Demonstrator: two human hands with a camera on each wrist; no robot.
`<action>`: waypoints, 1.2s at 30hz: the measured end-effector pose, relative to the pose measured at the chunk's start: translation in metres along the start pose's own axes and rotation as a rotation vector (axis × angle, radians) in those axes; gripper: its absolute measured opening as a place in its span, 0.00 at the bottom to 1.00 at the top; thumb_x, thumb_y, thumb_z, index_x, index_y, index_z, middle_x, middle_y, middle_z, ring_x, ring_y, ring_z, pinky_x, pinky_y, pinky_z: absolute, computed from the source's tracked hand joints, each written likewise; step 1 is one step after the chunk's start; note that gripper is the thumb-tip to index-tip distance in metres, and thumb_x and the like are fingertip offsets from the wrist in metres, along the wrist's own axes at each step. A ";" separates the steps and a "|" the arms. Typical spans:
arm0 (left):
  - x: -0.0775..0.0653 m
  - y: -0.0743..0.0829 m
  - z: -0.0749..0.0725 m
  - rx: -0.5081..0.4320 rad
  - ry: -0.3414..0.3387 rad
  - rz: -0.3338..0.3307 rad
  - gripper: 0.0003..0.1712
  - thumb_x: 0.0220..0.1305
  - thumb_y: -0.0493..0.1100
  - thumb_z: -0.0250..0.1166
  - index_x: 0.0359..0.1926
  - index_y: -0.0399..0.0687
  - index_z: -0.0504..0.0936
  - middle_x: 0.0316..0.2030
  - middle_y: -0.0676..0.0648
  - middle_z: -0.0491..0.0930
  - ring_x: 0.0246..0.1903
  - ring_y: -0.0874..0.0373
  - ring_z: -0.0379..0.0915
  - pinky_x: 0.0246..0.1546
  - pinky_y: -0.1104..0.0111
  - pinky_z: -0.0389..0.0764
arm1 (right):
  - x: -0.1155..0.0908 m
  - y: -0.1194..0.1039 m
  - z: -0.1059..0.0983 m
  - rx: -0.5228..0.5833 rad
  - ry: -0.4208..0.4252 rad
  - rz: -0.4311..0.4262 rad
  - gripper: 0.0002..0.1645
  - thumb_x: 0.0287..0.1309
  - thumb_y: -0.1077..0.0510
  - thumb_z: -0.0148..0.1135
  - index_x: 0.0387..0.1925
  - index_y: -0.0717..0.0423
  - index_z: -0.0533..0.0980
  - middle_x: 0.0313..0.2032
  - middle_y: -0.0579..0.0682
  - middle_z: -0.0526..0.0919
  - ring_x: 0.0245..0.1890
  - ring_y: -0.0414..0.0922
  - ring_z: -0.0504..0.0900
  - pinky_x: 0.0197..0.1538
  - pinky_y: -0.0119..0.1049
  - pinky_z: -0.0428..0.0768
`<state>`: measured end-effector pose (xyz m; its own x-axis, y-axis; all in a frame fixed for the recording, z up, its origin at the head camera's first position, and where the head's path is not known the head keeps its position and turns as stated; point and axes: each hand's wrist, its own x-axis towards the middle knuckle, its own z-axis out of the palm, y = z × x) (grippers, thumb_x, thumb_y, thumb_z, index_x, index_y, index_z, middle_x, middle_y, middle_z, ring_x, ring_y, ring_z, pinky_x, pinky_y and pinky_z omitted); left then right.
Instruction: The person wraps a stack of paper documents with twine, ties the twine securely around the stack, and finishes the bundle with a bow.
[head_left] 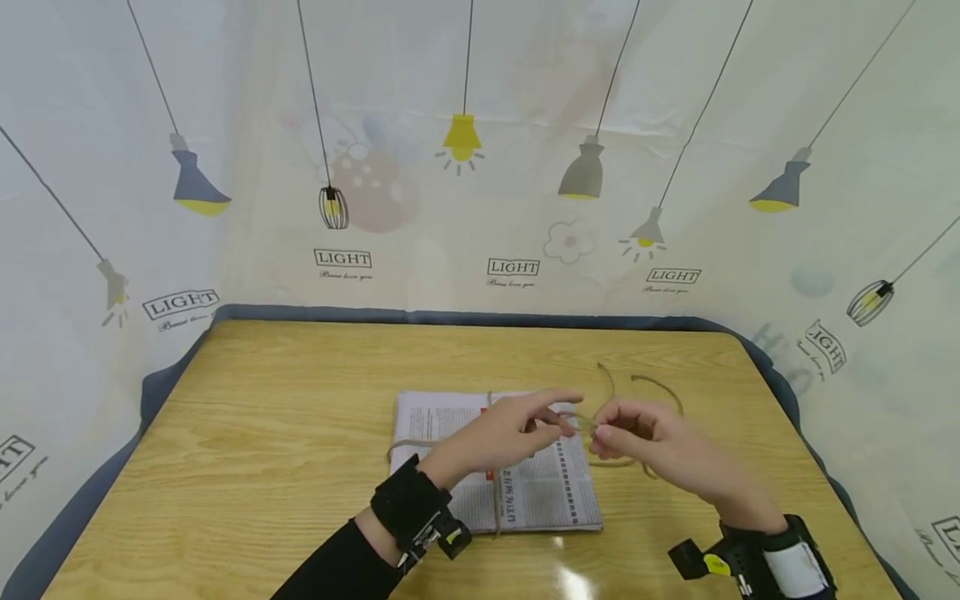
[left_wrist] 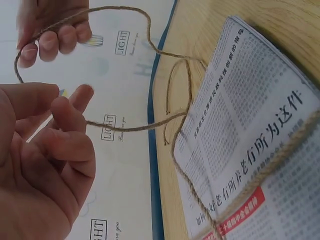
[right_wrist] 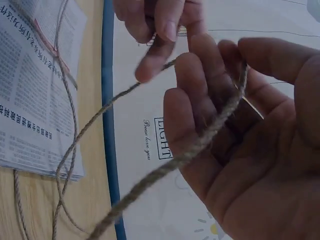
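A folded stack of newspapers (head_left: 540, 500) lies on the table, with jute twine (left_wrist: 192, 187) crossing around it. My right hand (head_left: 648, 437) pinches the twine between thumb and index fingertip; a length of it (right_wrist: 175, 162) runs across in front of the palm. My left hand (head_left: 517, 429) hovers over the stack's right part, index finger stretched out and the others loosely bent. In the right wrist view, the left fingertips (right_wrist: 145, 72) overlap the twine close to the right hand. Whether they touch it is hard to tell.
Loose twine ends (head_left: 660, 383) curl on the wooden table (head_left: 247, 450) right of the stack. A pale cloth (head_left: 420, 275) printed with lamps hangs behind the table, and its dark blue border (head_left: 450, 317) follows the table's edge.
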<state>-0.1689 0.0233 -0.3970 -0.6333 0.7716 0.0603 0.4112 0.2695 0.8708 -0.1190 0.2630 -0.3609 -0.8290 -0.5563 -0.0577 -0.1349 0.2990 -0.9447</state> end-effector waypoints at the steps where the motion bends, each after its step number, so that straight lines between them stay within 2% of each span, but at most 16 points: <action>1: 0.001 0.001 0.001 0.026 0.007 0.018 0.22 0.69 0.46 0.50 0.62 0.68 0.64 0.45 0.58 0.79 0.28 0.68 0.71 0.29 0.75 0.71 | 0.001 0.002 0.002 -0.009 -0.038 -0.008 0.13 0.68 0.57 0.45 0.45 0.60 0.72 0.41 0.59 0.77 0.40 0.46 0.80 0.45 0.40 0.79; 3: 0.001 0.001 0.002 0.066 0.028 0.040 0.17 0.68 0.44 0.51 0.56 0.62 0.71 0.46 0.58 0.78 0.39 0.69 0.72 0.36 0.76 0.73 | 0.004 0.007 0.004 -0.023 -0.088 0.005 0.15 0.69 0.56 0.42 0.45 0.60 0.73 0.43 0.60 0.78 0.44 0.47 0.80 0.48 0.39 0.78; 4: 0.001 0.001 0.002 0.086 0.040 0.048 0.15 0.68 0.43 0.51 0.54 0.60 0.74 0.46 0.58 0.78 0.42 0.69 0.72 0.38 0.76 0.73 | 0.005 0.009 0.004 -0.033 -0.090 0.040 0.17 0.70 0.54 0.40 0.45 0.60 0.73 0.44 0.59 0.78 0.45 0.47 0.80 0.48 0.38 0.78; 7: 0.000 0.001 0.001 0.088 0.060 0.058 0.14 0.68 0.41 0.50 0.49 0.60 0.77 0.46 0.60 0.77 0.41 0.65 0.73 0.40 0.76 0.73 | 0.010 0.018 0.005 -0.055 -0.052 0.175 0.27 0.71 0.47 0.33 0.47 0.61 0.74 0.42 0.58 0.80 0.42 0.50 0.79 0.46 0.40 0.77; 9: -0.001 0.002 0.001 0.083 0.057 0.076 0.16 0.68 0.39 0.49 0.48 0.62 0.77 0.46 0.61 0.77 0.38 0.66 0.72 0.40 0.76 0.74 | 0.014 0.028 0.008 0.001 -0.014 0.284 0.34 0.69 0.40 0.30 0.50 0.62 0.72 0.42 0.58 0.81 0.42 0.52 0.79 0.44 0.42 0.77; 10: -0.002 0.002 0.001 0.077 0.046 0.090 0.16 0.68 0.38 0.48 0.48 0.61 0.78 0.47 0.62 0.77 0.35 0.66 0.71 0.39 0.76 0.74 | 0.017 0.033 0.009 0.043 0.002 0.313 0.36 0.69 0.38 0.29 0.53 0.62 0.71 0.43 0.58 0.81 0.43 0.53 0.79 0.45 0.43 0.76; 13: -0.004 0.004 0.001 0.068 -0.002 0.126 0.17 0.67 0.38 0.48 0.47 0.59 0.79 0.44 0.62 0.78 0.25 0.66 0.67 0.32 0.77 0.73 | 0.024 0.043 0.015 0.241 0.026 0.309 0.39 0.67 0.36 0.28 0.60 0.63 0.64 0.48 0.56 0.79 0.49 0.51 0.78 0.51 0.43 0.75; 15: -0.005 0.003 0.003 0.057 -0.050 0.135 0.16 0.68 0.38 0.48 0.47 0.57 0.79 0.36 0.59 0.79 0.17 0.67 0.60 0.25 0.78 0.70 | 0.030 0.044 0.016 0.395 0.067 0.275 0.36 0.68 0.39 0.31 0.63 0.61 0.60 0.51 0.52 0.79 0.51 0.47 0.77 0.54 0.41 0.74; 19: -0.007 0.002 0.007 0.059 -0.145 0.126 0.16 0.69 0.39 0.48 0.49 0.56 0.79 0.33 0.58 0.79 0.11 0.66 0.51 0.17 0.77 0.64 | 0.041 0.035 0.014 0.640 0.188 0.195 0.26 0.69 0.46 0.38 0.61 0.56 0.58 0.45 0.44 0.81 0.46 0.40 0.79 0.54 0.36 0.75; 20: -0.007 0.003 0.008 0.069 -0.164 0.124 0.16 0.69 0.39 0.48 0.50 0.56 0.79 0.35 0.58 0.80 0.12 0.67 0.53 0.19 0.78 0.65 | 0.043 0.032 0.012 0.678 0.219 0.176 0.23 0.69 0.48 0.39 0.60 0.54 0.58 0.42 0.43 0.81 0.44 0.39 0.80 0.52 0.35 0.75; 22: -0.009 0.002 0.010 0.101 -0.192 0.117 0.16 0.69 0.41 0.48 0.51 0.57 0.78 0.44 0.60 0.80 0.17 0.70 0.60 0.23 0.79 0.69 | 0.048 0.026 0.008 0.712 0.273 0.137 0.20 0.69 0.50 0.40 0.58 0.52 0.58 0.37 0.42 0.79 0.38 0.37 0.80 0.47 0.32 0.78; 25: -0.011 0.002 0.011 0.116 -0.224 0.097 0.18 0.70 0.42 0.47 0.57 0.60 0.74 0.50 0.60 0.77 0.23 0.70 0.67 0.28 0.78 0.72 | 0.052 0.016 0.000 0.618 0.347 0.104 0.18 0.69 0.49 0.39 0.55 0.52 0.61 0.30 0.41 0.73 0.24 0.34 0.72 0.31 0.25 0.74; 27: -0.013 0.001 0.009 0.100 -0.224 0.074 0.21 0.70 0.42 0.47 0.61 0.65 0.68 0.53 0.59 0.75 0.27 0.70 0.71 0.29 0.77 0.74 | 0.055 0.010 -0.006 0.473 0.380 0.099 0.20 0.69 0.47 0.38 0.55 0.52 0.63 0.27 0.41 0.68 0.17 0.35 0.62 0.22 0.28 0.64; 29: -0.015 -0.001 0.005 0.059 -0.195 0.048 0.23 0.70 0.42 0.46 0.63 0.68 0.63 0.54 0.58 0.74 0.27 0.67 0.73 0.28 0.74 0.75 | 0.057 0.005 -0.010 0.293 0.402 0.107 0.23 0.68 0.43 0.37 0.54 0.52 0.66 0.25 0.42 0.65 0.14 0.37 0.55 0.20 0.34 0.57; 32: -0.018 -0.003 -0.007 0.021 -0.073 0.000 0.21 0.71 0.44 0.45 0.61 0.70 0.61 0.51 0.56 0.76 0.29 0.63 0.76 0.24 0.70 0.76 | 0.061 -0.003 -0.014 0.074 0.427 0.126 0.27 0.65 0.38 0.39 0.52 0.50 0.70 0.21 0.43 0.63 0.12 0.39 0.53 0.18 0.37 0.55; 36: -0.023 -0.008 -0.027 0.093 0.188 -0.068 0.16 0.69 0.47 0.48 0.57 0.65 0.64 0.43 0.56 0.77 0.27 0.61 0.74 0.22 0.69 0.75 | 0.068 -0.013 -0.014 -0.061 0.398 0.139 0.28 0.62 0.35 0.43 0.48 0.49 0.75 0.16 0.44 0.61 0.12 0.40 0.53 0.15 0.36 0.56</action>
<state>-0.1751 -0.0124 -0.3922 -0.7689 0.6314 0.1007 0.4167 0.3754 0.8279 -0.1812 0.2323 -0.3485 -0.9849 -0.1678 -0.0428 -0.0287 0.4019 -0.9152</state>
